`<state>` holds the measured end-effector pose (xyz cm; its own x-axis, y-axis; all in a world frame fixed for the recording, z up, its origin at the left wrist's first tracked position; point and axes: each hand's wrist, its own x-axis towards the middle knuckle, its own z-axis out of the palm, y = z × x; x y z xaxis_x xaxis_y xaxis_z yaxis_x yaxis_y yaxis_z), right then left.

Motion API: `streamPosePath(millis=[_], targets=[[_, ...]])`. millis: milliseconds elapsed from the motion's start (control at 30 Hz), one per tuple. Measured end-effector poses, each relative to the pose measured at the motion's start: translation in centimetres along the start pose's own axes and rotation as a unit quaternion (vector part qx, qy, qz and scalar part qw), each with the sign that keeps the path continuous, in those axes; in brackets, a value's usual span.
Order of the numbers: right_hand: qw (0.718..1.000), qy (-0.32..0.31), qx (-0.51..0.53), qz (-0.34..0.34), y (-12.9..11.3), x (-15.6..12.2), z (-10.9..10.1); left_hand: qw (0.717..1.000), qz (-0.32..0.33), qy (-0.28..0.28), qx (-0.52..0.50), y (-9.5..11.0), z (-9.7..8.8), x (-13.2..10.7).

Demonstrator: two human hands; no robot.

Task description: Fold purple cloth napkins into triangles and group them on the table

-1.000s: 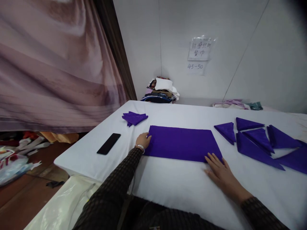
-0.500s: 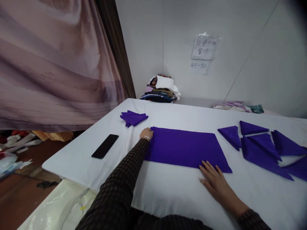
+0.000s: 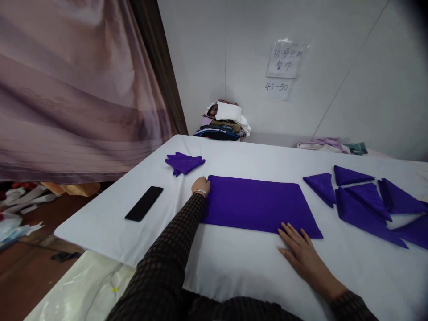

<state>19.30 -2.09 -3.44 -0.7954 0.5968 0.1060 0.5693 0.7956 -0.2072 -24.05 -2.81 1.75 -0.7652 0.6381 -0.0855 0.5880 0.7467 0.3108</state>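
Note:
A purple cloth napkin [image 3: 254, 203], folded into a long rectangle, lies flat on the white-covered table [image 3: 234, 258]. At its far left corner is my left hand [image 3: 201, 184], fingers curled closed on the edge; the fingertips are partly hidden. My right hand [image 3: 299, 249] rests with fingers stretched out, their tips on the near edge of the cloth toward its right end. Several purple napkins folded into triangles [image 3: 363, 200] lie to the right. Beyond my left hand sits a purple napkin folded into a pointed fan shape [image 3: 185, 163].
A black phone [image 3: 144, 203] lies on the table to the left. Behind the table stands a pile of folded clothes [image 3: 224, 121] against the wall, with more cloth [image 3: 324, 145] farther right. Paper signs [image 3: 283, 67] hang on the wall. A pinkish curtain [image 3: 73, 89] fills the left side.
The view has shifted very slightly. Both hands and the napkin stay in practically the same place.

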Motion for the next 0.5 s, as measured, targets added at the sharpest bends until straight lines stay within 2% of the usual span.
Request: streamPosePath(millis=[300, 400, 500], targets=[[0.999, -0.021, 0.024, 0.015, -1.1, 0.4, -1.8, 0.999, 0.032, 0.008, -0.001, -0.3, -0.5, 0.2], [0.999, -0.019, 0.033, 0.020, -1.3, 0.5, -2.1, 0.997, 0.079, 0.016, -0.017, -0.8, -1.0, -0.7], [0.999, -0.014, 0.042, 0.020, -1.4, 0.5, -2.2, 0.987, 0.154, 0.014, -0.036, -2.3, -1.3, -2.8]])
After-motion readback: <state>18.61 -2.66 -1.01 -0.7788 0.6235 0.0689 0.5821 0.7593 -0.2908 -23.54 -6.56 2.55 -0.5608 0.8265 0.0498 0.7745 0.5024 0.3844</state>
